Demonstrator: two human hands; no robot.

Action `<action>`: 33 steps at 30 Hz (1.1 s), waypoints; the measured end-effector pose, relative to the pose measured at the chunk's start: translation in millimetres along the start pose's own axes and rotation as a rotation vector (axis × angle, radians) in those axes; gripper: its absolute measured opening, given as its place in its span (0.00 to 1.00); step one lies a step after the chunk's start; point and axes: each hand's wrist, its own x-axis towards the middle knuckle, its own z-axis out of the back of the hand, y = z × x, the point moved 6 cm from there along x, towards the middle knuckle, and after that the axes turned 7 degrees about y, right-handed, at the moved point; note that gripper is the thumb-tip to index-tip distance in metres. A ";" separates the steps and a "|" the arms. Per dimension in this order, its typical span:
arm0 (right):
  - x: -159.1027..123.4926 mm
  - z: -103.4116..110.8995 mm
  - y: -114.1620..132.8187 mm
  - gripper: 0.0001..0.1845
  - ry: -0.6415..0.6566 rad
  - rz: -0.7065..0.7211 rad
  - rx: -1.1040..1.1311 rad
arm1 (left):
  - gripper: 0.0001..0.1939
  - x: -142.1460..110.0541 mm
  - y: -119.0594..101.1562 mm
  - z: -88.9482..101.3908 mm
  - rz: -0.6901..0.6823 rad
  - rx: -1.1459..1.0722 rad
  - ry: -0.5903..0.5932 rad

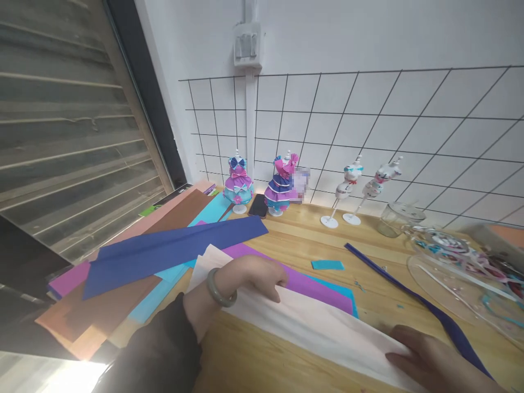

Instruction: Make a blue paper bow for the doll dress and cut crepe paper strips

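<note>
A long pale pink strip of crepe-like paper (319,316) stretches across the table in front of me. My left hand (262,275), with a jade-coloured bangle (216,289) on its wrist, pinches the strip's upper edge near the middle. Toward the lower right, my right hand (429,355) grips the same strip between thumb and fingers. Beneath and behind the strip lie a purple sheet (315,284) and a bright blue sheet (355,305), both partly covered. A wide dark blue strip (176,245) rests on other sheets at the left.
Two dressed mini mannequins (238,183) (280,185) stand by the wall, a phone (258,206) between them. Two barer mannequins (346,185) (379,183) and a glass jar (397,221) are farther right. A narrow dark blue strip (401,286) and small blue piece (327,265) lie nearby.
</note>
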 end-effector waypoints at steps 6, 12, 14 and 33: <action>-1.9 4.6 -7.0 0.17 -0.016 -0.044 0.059 | 0.14 -24.0 1.6 19.7 -0.010 -0.063 -0.111; 20.4 41.4 24.2 0.20 -0.102 0.017 0.166 | 0.15 -42.4 37.6 37.4 0.137 -0.111 -0.300; 30.0 53.5 39.3 0.20 -0.114 0.045 0.180 | 0.15 -46.7 52.8 42.4 0.179 -0.123 -0.366; 71.5 55.0 65.1 0.21 -0.655 0.378 -0.368 | 0.20 -10.8 123.3 21.7 0.429 -0.115 -0.359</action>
